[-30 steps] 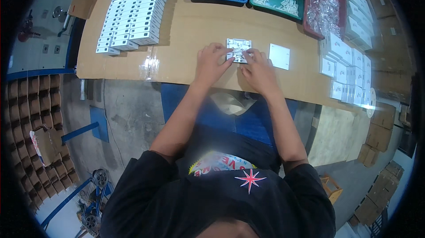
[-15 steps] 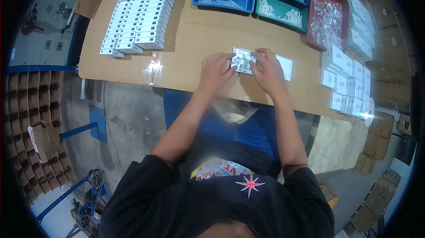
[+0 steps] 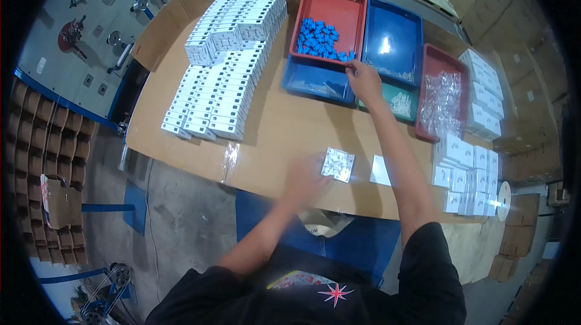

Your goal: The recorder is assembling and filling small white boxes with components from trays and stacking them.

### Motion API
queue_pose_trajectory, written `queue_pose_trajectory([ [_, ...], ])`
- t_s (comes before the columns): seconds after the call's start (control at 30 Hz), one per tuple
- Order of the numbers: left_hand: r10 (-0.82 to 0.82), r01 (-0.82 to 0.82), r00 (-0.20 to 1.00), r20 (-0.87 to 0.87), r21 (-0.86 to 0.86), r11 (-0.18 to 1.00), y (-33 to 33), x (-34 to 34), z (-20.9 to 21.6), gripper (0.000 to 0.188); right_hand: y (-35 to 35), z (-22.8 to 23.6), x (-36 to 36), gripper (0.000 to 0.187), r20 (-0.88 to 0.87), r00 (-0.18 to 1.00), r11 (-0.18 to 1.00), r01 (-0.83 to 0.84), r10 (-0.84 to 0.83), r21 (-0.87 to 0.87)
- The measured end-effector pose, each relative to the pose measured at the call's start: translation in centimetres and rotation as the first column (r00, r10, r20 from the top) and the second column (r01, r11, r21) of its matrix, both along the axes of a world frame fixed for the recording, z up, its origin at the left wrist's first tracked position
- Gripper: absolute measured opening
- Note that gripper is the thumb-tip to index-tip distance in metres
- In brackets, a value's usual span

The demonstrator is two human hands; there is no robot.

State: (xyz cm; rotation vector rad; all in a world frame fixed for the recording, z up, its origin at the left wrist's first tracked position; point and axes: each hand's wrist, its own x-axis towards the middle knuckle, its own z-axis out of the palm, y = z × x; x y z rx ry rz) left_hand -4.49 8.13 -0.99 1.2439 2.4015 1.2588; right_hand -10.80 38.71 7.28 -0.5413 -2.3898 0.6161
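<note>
A square white piece with a shiny grey pattern (image 3: 338, 164) lies on the cardboard-covered table. My left hand (image 3: 304, 181), smeared by motion, is at its left edge; whether it grips the piece I cannot tell. My right hand (image 3: 365, 85) reaches far forward to the near right corner of a red tray (image 3: 334, 7). Its thumb and fingers are drawn together beside the small blue parts (image 3: 316, 39); anything between them is hidden. A flat white piece (image 3: 380, 170) rests on the table, partly behind my right forearm.
White boxes (image 3: 227, 77) stand stacked at the left, more boxes (image 3: 466, 170) at the right. Blue trays (image 3: 393, 25), a green tray (image 3: 407, 90) with white plugs and a red tray (image 3: 428, 59) of clear bags line the back. A tape roll (image 3: 503, 199) stands near the right edge.
My right hand has left the white pieces and moved forward to the red tray. The square piece now lies apart from the flat white one. The view has shifted, showing more of the trays.
</note>
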Motion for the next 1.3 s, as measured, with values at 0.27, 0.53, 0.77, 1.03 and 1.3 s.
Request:
queue_pose_trajectory([
  [0.27, -0.04, 0.038, 0.997, 0.062, 0.03, 0.999, 0.0, -0.3, 1.3, 0.067, 5.0, -2.2, -9.6, 0.027, 0.118, 0.993, 0.98, -0.025, 0.002, 0.197],
  [0.53, -0.058, 0.057, 0.997, 0.057, 0.025, 0.998, 0.3, -1.0, 1.3, 0.068, 6.2, -3.5, -11.9, 0.032, 0.247, 0.967, 0.946, -0.132, 0.058, 0.295],
  [0.77, -0.069, 0.069, 0.993, 0.094, 0.01, 0.998, 0.4, -1.3, 2.1, 0.075, 6.0, -1.8, -10.7, 0.025, 0.189, 0.978, 0.993, -0.101, 0.088, 0.062],
  [1.03, -0.089, 0.099, 0.988, 0.125, -0.077, 0.992, 0.2, -1.1, 1.2, 0.088, -0.3, -1.8, -1.1, 0.026, -0.2, 0.958, 0.92, -0.26, 0.207, -0.292],
  [1.3, -0.089, 0.079, 0.995, -0.042, -0.201, 0.976, 0.9, -1.3, 2.0, 0.09, -10.5, 0.1, 12.0, 0.02, -0.238, 0.967, 0.865, -0.193, 0.088, -0.464],
])
